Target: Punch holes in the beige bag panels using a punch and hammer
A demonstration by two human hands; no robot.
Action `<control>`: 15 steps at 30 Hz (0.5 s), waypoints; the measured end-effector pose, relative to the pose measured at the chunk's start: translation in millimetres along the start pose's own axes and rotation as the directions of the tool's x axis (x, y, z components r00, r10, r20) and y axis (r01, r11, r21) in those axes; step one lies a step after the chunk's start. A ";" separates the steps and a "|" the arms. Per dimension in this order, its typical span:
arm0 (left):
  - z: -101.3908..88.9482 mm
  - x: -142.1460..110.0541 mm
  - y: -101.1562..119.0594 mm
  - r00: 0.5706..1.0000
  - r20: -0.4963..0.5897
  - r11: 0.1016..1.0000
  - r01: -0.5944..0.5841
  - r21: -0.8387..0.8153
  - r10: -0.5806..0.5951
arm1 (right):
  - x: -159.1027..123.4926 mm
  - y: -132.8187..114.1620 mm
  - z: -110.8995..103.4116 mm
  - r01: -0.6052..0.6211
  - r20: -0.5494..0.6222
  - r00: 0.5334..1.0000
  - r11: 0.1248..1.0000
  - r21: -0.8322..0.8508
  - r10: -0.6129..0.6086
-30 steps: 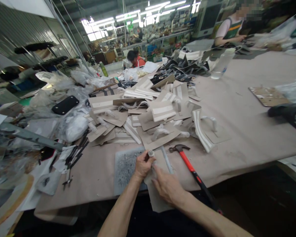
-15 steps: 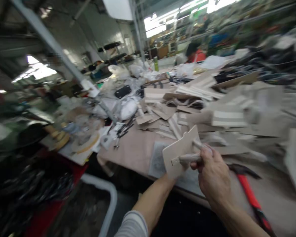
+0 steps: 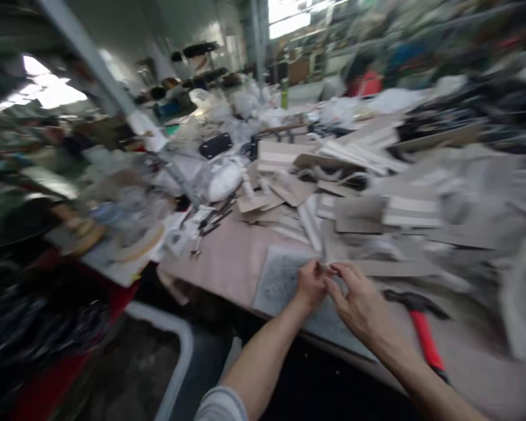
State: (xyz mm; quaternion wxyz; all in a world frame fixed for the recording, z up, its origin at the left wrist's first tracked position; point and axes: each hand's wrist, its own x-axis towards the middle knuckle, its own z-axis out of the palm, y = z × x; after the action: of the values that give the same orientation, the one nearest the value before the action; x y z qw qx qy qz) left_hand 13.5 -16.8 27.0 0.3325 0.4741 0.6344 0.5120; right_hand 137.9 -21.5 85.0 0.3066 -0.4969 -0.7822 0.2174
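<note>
Pinkish-beige covered table (image 3: 228, 257) is spreading before you; loose heap of flat beige panels with white strips (image 3: 359, 213) is lying across it. Flat grey rectangular board (image 3: 274, 278) is lying at near edge, red-handled claw hammer (image 3: 425, 336) to its right. Over board, right hand (image 3: 355, 298) and left hand (image 3: 311, 286) are closely meeting at bent fingertips; blur is hiding any grasp, cannot tell. Seemingly you're doing fine fingertip handling, calling for steady, aligned fingertips.

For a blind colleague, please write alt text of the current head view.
A person's left hand and right hand are close together over a grey board on a worktable; blur hides whether they hold anything. A red-handled hammer lies to their right, with heaped beige panels beyond.
</note>
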 end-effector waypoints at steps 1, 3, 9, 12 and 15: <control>6.2 2.8 -2.1 0.998 0.057 0.999 -0.017 -0.051 0.020 | 2.3 19.7 -11.2 -0.041 -0.047 0.998 0.994 -0.105 0.036; 16.6 9.5 -9.6 0.997 0.068 0.994 -0.029 -0.109 0.037 | 5.9 55.9 -30.0 -0.158 -0.128 0.984 0.946 -0.282 0.126; 19.9 14.8 -24.1 0.993 0.104 0.993 -0.038 -0.116 0.050 | 27.6 108.5 -57.1 -0.341 -0.265 0.934 0.823 -0.454 0.241; 18.9 13.8 -23.4 0.994 0.095 0.995 -0.041 -0.096 0.050 | 51.2 100.9 -62.7 -0.235 -0.138 0.972 0.796 -0.557 0.191; 20.5 15.2 -23.8 0.995 0.088 0.994 -0.034 -0.103 0.043 | 72.3 85.7 -73.5 -0.066 0.113 0.979 0.795 -0.603 0.167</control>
State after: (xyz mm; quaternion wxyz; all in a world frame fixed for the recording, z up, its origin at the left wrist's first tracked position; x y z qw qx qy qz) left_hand 20.9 3.7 -0.2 0.3746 0.4915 0.5825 0.5280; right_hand 221.2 82.2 101.5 0.0569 -0.5960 -0.8008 0.0184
